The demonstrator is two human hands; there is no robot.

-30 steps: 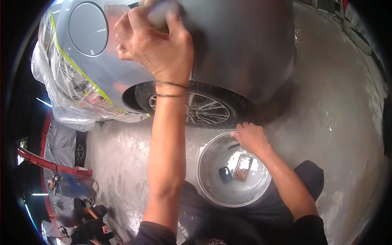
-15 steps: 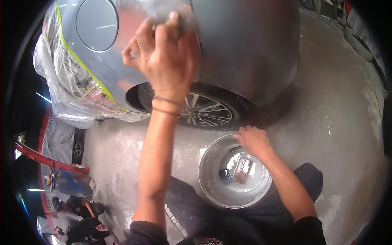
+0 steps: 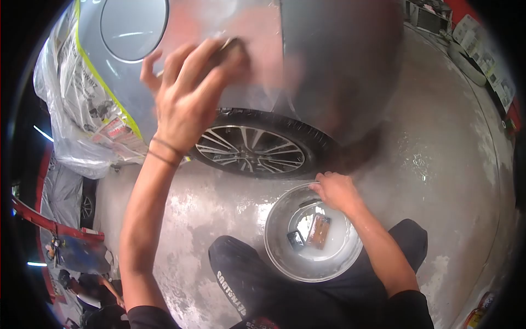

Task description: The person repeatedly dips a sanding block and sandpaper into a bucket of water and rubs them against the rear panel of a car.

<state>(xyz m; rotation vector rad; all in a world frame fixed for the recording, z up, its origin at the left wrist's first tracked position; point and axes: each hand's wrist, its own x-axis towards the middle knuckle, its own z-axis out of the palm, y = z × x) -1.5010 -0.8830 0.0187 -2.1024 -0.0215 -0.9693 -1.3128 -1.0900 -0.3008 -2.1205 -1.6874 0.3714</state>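
Observation:
My left hand (image 3: 189, 90) is up at the grey car's rear side panel (image 3: 219, 22), over a reddish, wet-looking patch. Its fingers are bent around a small grey sanding pad (image 3: 234, 44), partly hidden and blurred, held against or very close to the panel. Down low, my right hand (image 3: 335, 191) grips the far rim of a round metal basin (image 3: 268, 236) between my knees. Cloudy water sits in the basin, with a brown block (image 3: 319, 231) and a smaller dark block (image 3: 296, 240) in it.
The car's wheel (image 3: 249, 151) is just beyond the basin. Plastic and newspaper masking (image 3: 82, 109) with yellow-green tape covers the car's left part. The concrete floor (image 3: 438, 164) has wet patches. Another person (image 3: 90, 290) is at the lower left, near a red metal arm (image 3: 55, 219).
My left hand has moved down and a little left across the panel with the sanding pad. My right hand stays on the basin rim. The view has shifted slightly.

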